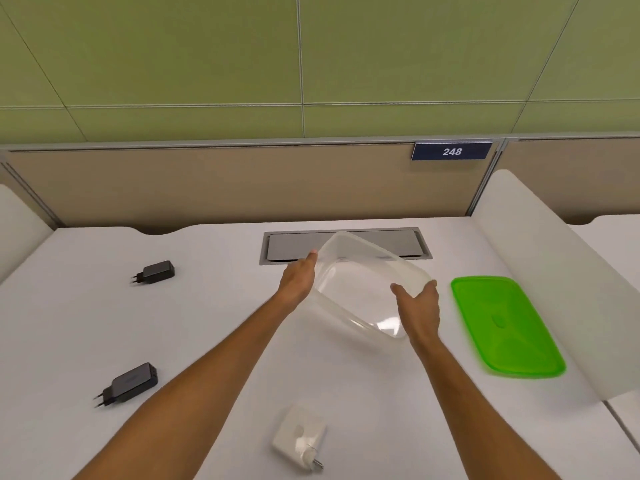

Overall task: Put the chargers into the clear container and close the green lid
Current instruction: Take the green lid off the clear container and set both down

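Observation:
The clear container [360,285] is tilted above the white desk, its opening facing me. My left hand [298,282] presses flat against its left wall and my right hand [419,306] grips its right rim, thumb inside. The green lid [505,325] lies flat on the desk to the right of the container. Two black chargers lie at the left: one far [156,272], one nearer [129,384]. A white charger [301,436] rests near the front edge between my forearms.
A grey cable hatch [346,242] is set into the white desk [214,306] behind the container. White side dividers [554,271] bound the desk at right and left. A beige partition with a "248" plate [452,151] stands at the back.

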Available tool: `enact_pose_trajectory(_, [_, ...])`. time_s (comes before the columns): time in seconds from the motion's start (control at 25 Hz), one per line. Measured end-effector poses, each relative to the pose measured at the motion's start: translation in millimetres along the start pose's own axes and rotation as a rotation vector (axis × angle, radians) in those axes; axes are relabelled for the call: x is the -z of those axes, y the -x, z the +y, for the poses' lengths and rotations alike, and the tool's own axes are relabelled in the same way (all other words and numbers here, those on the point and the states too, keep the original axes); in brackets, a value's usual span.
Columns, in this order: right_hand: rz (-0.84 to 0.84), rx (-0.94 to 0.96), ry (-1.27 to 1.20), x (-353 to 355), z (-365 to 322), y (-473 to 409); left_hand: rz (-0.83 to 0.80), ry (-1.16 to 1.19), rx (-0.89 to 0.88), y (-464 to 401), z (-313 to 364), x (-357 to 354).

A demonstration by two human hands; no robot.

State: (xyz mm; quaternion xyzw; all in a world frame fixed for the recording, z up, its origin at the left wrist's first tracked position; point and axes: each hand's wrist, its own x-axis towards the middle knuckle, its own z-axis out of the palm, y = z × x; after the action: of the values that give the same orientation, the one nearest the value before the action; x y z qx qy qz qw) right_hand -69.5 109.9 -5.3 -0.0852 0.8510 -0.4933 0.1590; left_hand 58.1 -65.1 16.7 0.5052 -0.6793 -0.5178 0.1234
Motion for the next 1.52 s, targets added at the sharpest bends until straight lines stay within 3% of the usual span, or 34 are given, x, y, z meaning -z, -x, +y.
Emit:
enact_pose_trajectory(0.2, [-0.229, 0.065, -0.018, -13.3, -18.2, -15.2, 0.077, 0.002, 0.084, 17.5, -38.3, 22.2])
enact_pose_trajectory(0.56, [-0.476, 0.098, -0.008, -36.2, -29.8, -30.8, 0.163, 0.048, 0.138, 45.3, -88.0, 28.0])
enact_pose_trajectory(1.04, [-0.498, 0.081, 0.009, -52.0, -23.2, -32.9, 0.185, 0.042, 0.138, 43.4, -94.3, 31.7])
enact_pose_trajectory(1.32, [-0.561, 0.042, 0.037, -47.6, -13.3, -39.9, 0.134, 0.161, 0.108, 47.2, -106.3, 30.4])
enact_pose_trajectory(1.44, [-0.449, 0.156, 0.164, -48.4, -22.9, -31.8, 0.152, 0.172, 0.020, 50.2, -124.1, 32.8])
enact_pose_trajectory(1.52, [-0.325, 0.366, 0.334, -49.6, -34.0, -12.5, 0.193, -0.042, -0.045, 51.1, -146.9, 37.3])
